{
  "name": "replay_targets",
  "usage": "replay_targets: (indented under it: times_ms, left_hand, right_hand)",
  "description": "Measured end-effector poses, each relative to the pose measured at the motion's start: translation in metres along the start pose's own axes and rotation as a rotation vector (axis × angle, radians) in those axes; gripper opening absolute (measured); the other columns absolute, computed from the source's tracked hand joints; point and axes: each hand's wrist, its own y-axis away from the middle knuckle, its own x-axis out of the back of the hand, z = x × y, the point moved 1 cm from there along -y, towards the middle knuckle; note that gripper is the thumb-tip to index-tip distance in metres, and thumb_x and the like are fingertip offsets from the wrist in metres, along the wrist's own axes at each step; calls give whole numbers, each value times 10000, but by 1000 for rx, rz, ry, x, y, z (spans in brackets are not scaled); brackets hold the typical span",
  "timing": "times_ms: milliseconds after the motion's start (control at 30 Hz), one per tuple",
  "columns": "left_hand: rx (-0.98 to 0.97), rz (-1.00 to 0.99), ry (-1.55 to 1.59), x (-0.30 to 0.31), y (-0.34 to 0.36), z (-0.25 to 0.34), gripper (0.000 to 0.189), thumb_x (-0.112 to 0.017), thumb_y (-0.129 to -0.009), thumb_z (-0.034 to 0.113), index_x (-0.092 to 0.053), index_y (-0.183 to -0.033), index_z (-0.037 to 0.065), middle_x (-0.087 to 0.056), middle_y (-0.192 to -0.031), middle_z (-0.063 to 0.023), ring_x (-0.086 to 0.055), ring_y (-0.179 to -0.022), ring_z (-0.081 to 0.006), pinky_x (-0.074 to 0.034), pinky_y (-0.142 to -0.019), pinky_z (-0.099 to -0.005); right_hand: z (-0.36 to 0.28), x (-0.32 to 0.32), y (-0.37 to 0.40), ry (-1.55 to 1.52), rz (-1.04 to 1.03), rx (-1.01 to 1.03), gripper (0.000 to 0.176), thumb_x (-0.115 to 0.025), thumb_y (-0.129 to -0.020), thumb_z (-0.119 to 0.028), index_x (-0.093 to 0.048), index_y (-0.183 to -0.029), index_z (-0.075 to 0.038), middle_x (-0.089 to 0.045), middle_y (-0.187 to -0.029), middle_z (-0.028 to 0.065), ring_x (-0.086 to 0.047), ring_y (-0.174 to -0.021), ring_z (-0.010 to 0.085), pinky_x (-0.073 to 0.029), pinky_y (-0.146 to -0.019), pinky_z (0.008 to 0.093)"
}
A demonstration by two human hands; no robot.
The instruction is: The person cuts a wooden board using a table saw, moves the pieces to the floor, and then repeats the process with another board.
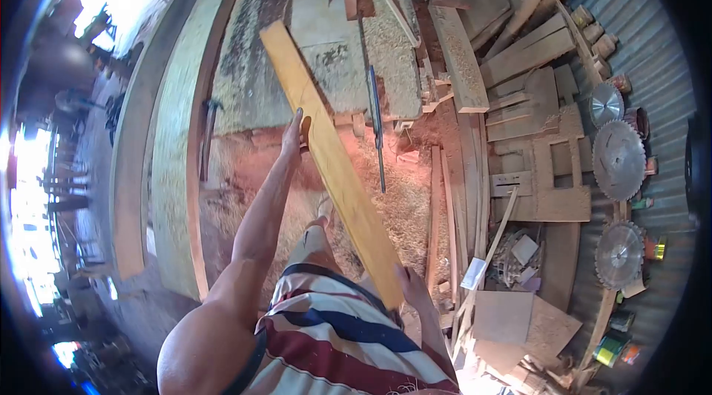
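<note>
A long yellow wooden plank (326, 150) runs from my body out over the sawdust-covered saw table (259, 76). My left hand (294, 135) grips the plank's left edge about halfway along. My right hand (412, 287) holds its near end beside my striped shirt. The upright circular saw blade (377, 124) stands in the table just right of the plank, apart from it.
Long boards (174, 135) lie along the table's left side. Wood offcuts and planks (534, 135) are piled to the right. Three circular saw blades (618, 160) hang on the corrugated metal wall. Sawdust covers the floor, and paint tins (608, 350) stand low at right.
</note>
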Motion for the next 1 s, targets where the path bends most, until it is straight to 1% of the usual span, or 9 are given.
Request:
replay_targets:
  times_ms: [33,200,300,400,433,533,600,700,1000]
  left_hand:
    - [11,-22,68,-13,-18,7,884,-681,-913,741,-584,-1448,44,-727,-1209,-133,-713,-1056,-251,-571,-799,-360]
    - [-89,-45,308,-51,23,-8,594,-830,-963,353,-612,-1399,14,-733,-1216,-121,-717,-1032,-252,-582,-881,-432]
    - [-19,-123,135,-63,34,-19,622,-809,-966,425,-629,-1388,5,-736,-1237,-141,-715,-1089,-277,-571,-909,-439]
    - [-107,-115,-325,-76,21,-25,706,-777,-967,494,-590,-1436,1,-740,-1226,-183,-731,-1067,-350,-569,-919,-491]
    - [-187,-110,-488,-80,17,-23,798,-736,-966,553,-522,-1493,-7,-674,-1343,-247,-659,-1210,-448,-514,-1027,-534]
    - [-878,78,-945,-82,15,1,831,-706,-976,519,-425,-1551,-12,-567,-1446,-307,-515,-1358,-523,-409,-1135,-587]
    - [-838,61,-823,-93,-12,-12,832,-689,-983,492,-385,-1565,-19,-520,-1464,-336,-441,-1404,-541,-353,-1162,-615]
    - [-833,80,-784,-107,-40,-1,837,-672,-989,465,-341,-1577,-31,-510,-1430,-367,-428,-1385,-559,-324,-1158,-646]
    - [-810,25,-743,-113,-84,25,809,-660,-986,465,-358,-1547,-33,-534,-1373,-360,-483,-1281,-554,-373,-1098,-632]
  right_hand:
    - [-14,1,18,-7,41,-74,649,-558,-1060,-598,-695,-1202,20,-739,-1178,303,-708,-1193,420,-526,-976,493]
    - [-5,-57,60,-75,178,-186,558,-720,-989,-516,-711,-1172,11,-765,-1036,267,-752,-1013,445,-574,-861,493]
    - [54,-118,70,-196,282,-106,535,-735,-985,-479,-728,-1176,20,-776,-1023,240,-763,-992,398,-577,-856,480]
    - [72,-146,64,-237,321,-80,512,-738,-989,-440,-733,-1201,25,-783,-1026,220,-769,-981,346,-577,-850,460]
    - [65,-145,57,-292,303,-152,506,-738,-990,-430,-732,-1213,24,-784,-1033,219,-769,-982,334,-574,-848,454]
    - [38,-138,31,-396,321,-168,541,-714,-1002,-479,-739,-1196,26,-781,-1010,197,-750,-937,284,-562,-825,422]
    - [12,-130,16,-509,318,-147,586,-698,-1006,-530,-742,-1182,27,-775,-973,181,-732,-903,254,-557,-806,406]
    - [-6,-128,-11,-398,349,-154,608,-653,-1032,-583,-726,-1047,20,-655,-844,53,-563,-807,151,-486,-730,363]
    - [-29,-122,-56,-419,320,-123,613,-656,-1026,-601,-705,-1023,10,-641,-839,37,-565,-783,154,-483,-716,356]
